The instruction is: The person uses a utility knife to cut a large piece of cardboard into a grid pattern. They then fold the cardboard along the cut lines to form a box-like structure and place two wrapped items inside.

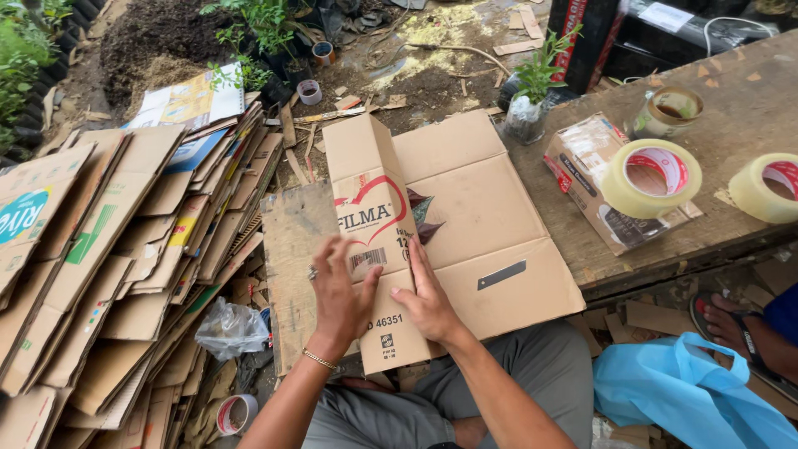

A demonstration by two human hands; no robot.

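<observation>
we press both palms down on a flattened cardboard box [449,224] that lies across our lap and against the edge of a rough wooden bench [731,116]. our left hand [341,295], with a ring and a thin bracelet, lies flat and open on the narrow printed panel, fingers spread, gripping nothing. our right hand [428,299] lies just beside it, also open, fingers pressing along the fold line between that panel and the wide plain one. to crease it well, we judge it best to keep the pressure right on the fold and slide outward, holding the narrow panel square so it does not skew.

the box is brown, worn, with a red heart-shaped print on the narrow panel, a dark slot in the wide one, and dark reddish leaves [422,218] peeking out at the fold.

a large pile of flattened cartons [108,249] lies to our left, and tape rolls [652,176] rest on the bench.
</observation>
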